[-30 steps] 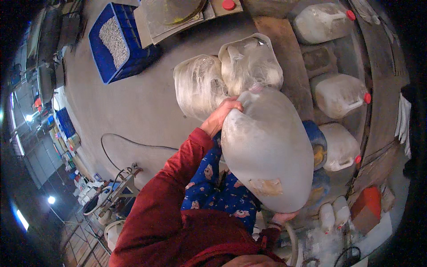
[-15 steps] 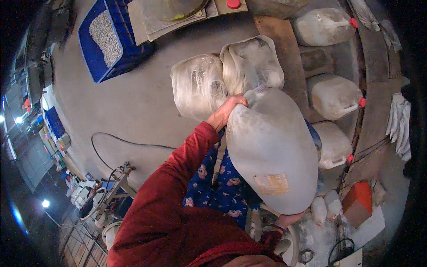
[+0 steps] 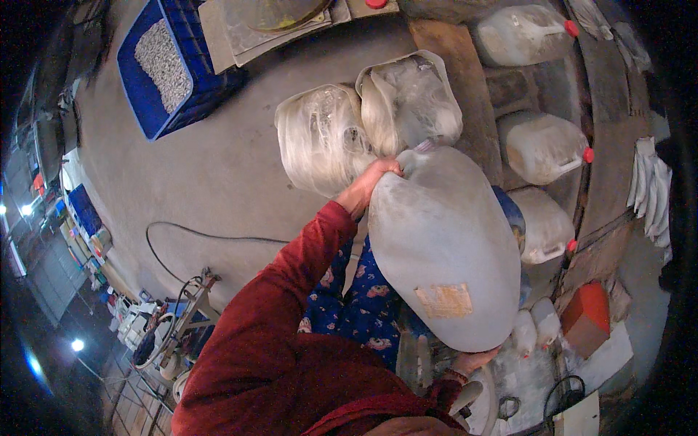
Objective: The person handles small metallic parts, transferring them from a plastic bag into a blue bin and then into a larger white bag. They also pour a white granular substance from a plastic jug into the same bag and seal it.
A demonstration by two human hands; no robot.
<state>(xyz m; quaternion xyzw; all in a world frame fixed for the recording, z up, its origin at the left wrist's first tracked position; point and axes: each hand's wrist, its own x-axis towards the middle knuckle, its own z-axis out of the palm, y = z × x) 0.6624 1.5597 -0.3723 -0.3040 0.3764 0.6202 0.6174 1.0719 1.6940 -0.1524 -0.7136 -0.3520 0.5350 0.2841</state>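
A large whitish plastic jug (image 3: 447,225) with a worn tan label lies tilted across my front, its narrower end pointing away from me. My left hand (image 3: 371,187) is closed on the upper left of that end; its fingertips are hidden. My right hand (image 3: 476,360) is at the jug's near, broad end, holding it from below, with most of its fingers out of sight. Just beyond the far end stand two open-topped whitish plastic containers, a left one (image 3: 320,138) and a right one (image 3: 411,98), each with clear, stringy, film-like material inside. The jug's far end overlaps the right container's near edge.
Several white jugs with red caps stand along the right, one of them a middle jug (image 3: 542,147). A blue crate (image 3: 134,91) of small pale pieces is at the far left. A black cable (image 3: 218,234) curves over the floor. A red box (image 3: 587,320) sits at the lower right.
The whole view has shifted slightly, moving the surroundings a little up and left. Both hands keep their hold on the jug, which stays at nearly the same tilt.
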